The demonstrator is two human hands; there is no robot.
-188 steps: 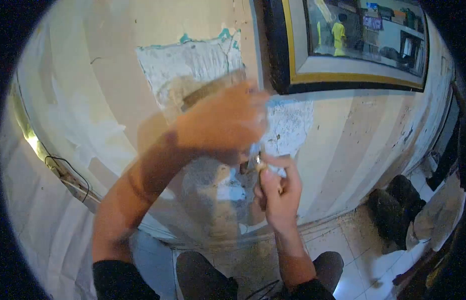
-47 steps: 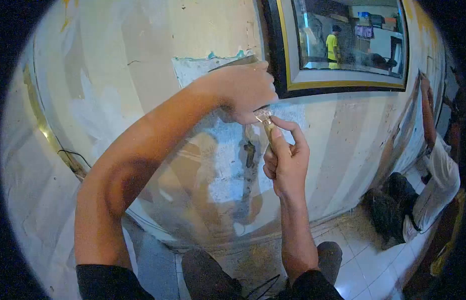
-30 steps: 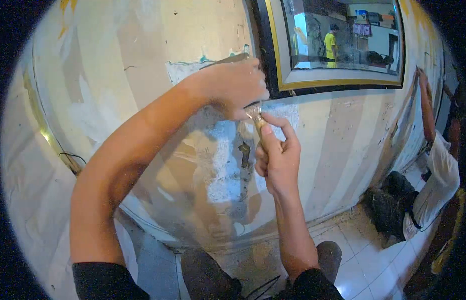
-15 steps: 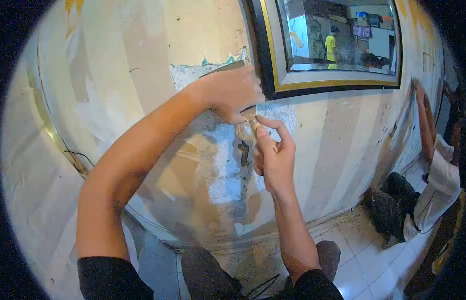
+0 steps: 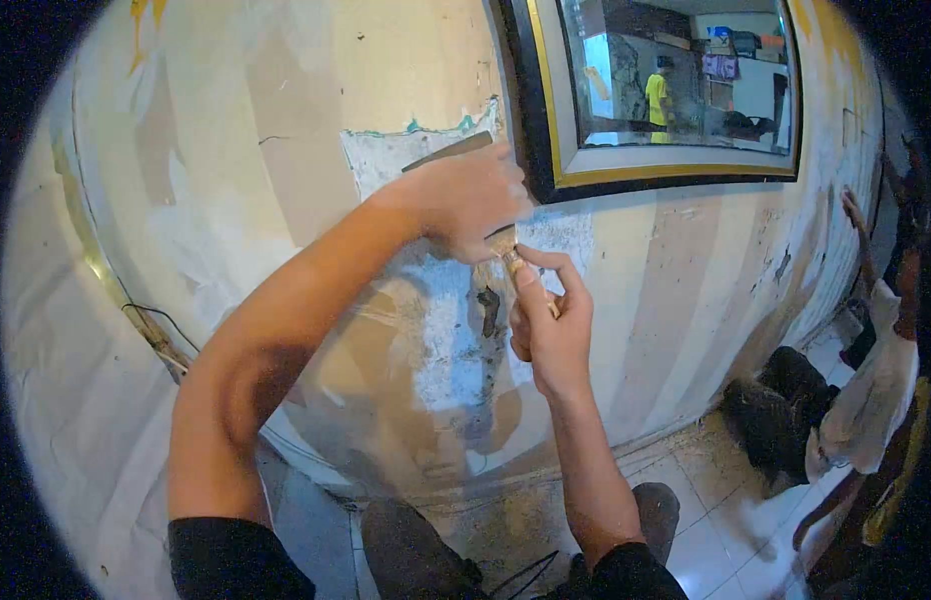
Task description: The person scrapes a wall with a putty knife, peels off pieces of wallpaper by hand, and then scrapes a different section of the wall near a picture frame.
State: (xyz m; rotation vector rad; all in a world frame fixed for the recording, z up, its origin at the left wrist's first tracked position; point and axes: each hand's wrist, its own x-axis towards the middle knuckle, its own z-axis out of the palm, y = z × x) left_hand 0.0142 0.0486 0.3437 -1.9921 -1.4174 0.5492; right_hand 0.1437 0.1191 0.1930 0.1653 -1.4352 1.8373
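My left hand (image 5: pixel 471 200) is closed on a wide flat scraper (image 5: pixel 448 152), whose dark blade shows above my knuckles against a bare white patch of the wall (image 5: pixel 371 160). Just below it, my right hand (image 5: pixel 556 315) grips the handle of a small putty knife (image 5: pixel 502 238), pointing up so that its blade meets the underside of my left hand. Peeled, stained patches and a dark hole (image 5: pixel 488 310) mark the wall under both hands.
A framed mirror (image 5: pixel 666 178) hangs at the upper right, close to my left hand. At the far right another person (image 5: pixel 871 370) reaches to the wall. White sheeting (image 5: pixel 76 400) lies at the left, and debris (image 5: pixel 706 450) covers part of the floor.
The scraper blade and my left hand have shifted slightly down, uncovering more of the white patch. My right hand has moved slightly down with the putty knife. The other person's arm has moved lower.
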